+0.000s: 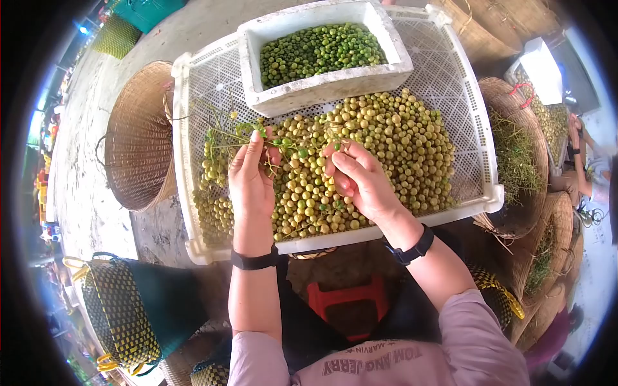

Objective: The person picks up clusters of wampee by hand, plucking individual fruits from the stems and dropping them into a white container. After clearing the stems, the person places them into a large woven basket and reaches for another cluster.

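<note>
Between the thumb and fingers of my left hand is a thin green fruit sprig, its bare stems sticking out to the left and a few green fruits on its right side. My right hand is closed in a pinch to the right of it, with a small green fruit showing at the fingertips. Both hands are over a pile of round yellow-green fruits. The pile lies in a white perforated plastic tray. At the tray's far side stands a white foam box holding smaller, greener fruits.
A tall wicker basket leans left of the tray. On the right, another wicker basket contains stripped stems. A black-and-yellow woven basket stands at lower left, a red stool below the tray. Another person's arm shows far right.
</note>
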Motion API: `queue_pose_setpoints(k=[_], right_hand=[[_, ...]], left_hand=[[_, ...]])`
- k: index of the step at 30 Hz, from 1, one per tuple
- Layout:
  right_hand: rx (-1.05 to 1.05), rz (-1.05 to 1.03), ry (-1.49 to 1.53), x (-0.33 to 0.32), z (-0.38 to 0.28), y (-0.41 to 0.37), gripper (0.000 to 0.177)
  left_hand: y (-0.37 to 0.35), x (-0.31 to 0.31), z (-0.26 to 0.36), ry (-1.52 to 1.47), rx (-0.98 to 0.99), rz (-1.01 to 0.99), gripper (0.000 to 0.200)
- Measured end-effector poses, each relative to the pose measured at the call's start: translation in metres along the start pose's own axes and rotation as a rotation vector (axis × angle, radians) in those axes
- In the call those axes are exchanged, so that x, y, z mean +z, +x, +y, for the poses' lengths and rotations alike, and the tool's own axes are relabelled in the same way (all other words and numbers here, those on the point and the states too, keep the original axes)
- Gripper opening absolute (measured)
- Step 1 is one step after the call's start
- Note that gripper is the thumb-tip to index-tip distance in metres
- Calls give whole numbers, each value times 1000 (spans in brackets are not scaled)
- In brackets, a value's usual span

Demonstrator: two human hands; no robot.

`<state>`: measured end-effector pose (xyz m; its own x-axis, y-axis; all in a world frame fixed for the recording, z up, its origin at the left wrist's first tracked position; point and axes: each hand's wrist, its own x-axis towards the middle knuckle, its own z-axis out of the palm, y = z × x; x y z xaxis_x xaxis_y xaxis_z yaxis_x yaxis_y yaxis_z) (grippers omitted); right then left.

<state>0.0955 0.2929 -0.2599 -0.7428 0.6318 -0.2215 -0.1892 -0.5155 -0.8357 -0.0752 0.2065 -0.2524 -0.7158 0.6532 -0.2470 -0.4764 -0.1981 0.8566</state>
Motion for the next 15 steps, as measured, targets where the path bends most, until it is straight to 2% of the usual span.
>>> queue_pose_setpoints(k=[4, 9, 12, 15], right_hand=[[-89, 62, 124, -1, 9, 4, 14], [-85, 20, 106, -5, 8, 3, 13], [-32, -202, -28, -3, 4, -4, 10], [71, -313, -5, -6, 1, -6, 13]], left_hand=[[-2, 4, -1, 7, 7, -30, 23], [-1, 1, 2, 16, 4, 35, 24], [8, -15, -8, -234, -57, -9, 26], [13, -19, -3, -245, -33, 28, 25]])
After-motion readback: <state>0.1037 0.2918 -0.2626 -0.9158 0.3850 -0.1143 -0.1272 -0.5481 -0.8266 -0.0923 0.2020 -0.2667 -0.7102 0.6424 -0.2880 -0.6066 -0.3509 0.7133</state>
